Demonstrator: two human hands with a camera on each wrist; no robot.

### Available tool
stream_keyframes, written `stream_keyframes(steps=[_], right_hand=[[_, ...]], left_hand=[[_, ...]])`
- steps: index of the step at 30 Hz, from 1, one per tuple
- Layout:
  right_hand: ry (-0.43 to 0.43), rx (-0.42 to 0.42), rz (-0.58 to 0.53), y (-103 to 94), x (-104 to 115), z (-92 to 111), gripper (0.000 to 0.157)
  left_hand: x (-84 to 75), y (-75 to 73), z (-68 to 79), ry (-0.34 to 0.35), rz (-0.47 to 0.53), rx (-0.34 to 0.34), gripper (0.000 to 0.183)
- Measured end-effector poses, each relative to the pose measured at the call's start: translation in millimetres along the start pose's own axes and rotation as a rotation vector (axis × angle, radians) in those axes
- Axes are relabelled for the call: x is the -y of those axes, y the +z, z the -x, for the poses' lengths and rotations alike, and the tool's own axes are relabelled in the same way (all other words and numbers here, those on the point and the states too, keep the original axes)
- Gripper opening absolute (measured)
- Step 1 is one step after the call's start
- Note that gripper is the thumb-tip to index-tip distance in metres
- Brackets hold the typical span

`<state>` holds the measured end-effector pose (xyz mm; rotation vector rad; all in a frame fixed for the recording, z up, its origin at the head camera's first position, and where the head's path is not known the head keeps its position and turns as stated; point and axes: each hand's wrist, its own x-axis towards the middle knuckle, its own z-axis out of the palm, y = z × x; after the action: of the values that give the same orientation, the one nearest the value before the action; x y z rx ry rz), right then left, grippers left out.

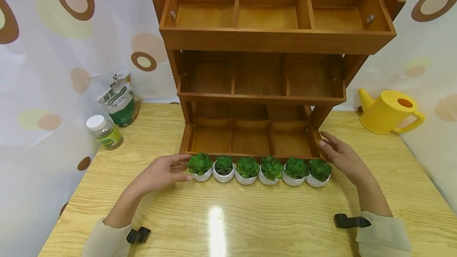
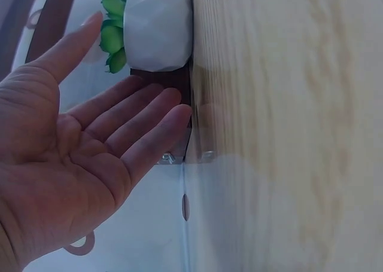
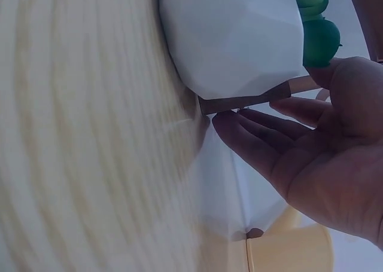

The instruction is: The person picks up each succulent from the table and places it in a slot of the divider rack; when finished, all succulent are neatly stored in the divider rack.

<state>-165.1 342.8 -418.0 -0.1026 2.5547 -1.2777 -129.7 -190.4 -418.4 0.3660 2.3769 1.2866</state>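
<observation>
Several small succulents in white faceted pots stand in a row along the front of a brown wooden tiered shelf (image 1: pixel 260 43). My left hand (image 1: pixel 162 173) is beside the leftmost potted succulent (image 1: pixel 201 174), fingers extended, thumb apart; the left wrist view shows the palm (image 2: pixel 66 152) holding nothing. At the other end, my right hand (image 1: pixel 340 156) is by the shelf's lower right side, close to the rightmost potted succulent (image 1: pixel 317 181). In the right wrist view its fingers (image 3: pixel 251 143) lie at the shelf's side, behind the white pot (image 3: pixel 233 39); contact is hard to tell.
The shelf has three tiers of divided compartments. A yellow watering can (image 1: pixel 387 112) is at the right back of the wooden table (image 1: pixel 171 221). On the left are a white-lidded jar (image 1: pixel 104 132) and a green-and-white bag (image 1: pixel 119 102) with a clip. Patterned cloth hangs behind.
</observation>
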Motion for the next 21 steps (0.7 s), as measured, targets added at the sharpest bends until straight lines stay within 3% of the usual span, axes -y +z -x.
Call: stream_keyframes(steps=[7, 21], right_hand=[[0.030, -0.001, -0.002, 3.1, -0.5, -1.7, 0.073], [-0.004, 0.011, 0.004, 2.9, -0.7, 1.4, 0.069]], left_hand=[[-1.5, 1.5, -5.4, 0.013, -0.020, 0.006, 0.073], [-5.0, 6.5, -11.5, -0.023, -0.021, 0.020, 0.076]])
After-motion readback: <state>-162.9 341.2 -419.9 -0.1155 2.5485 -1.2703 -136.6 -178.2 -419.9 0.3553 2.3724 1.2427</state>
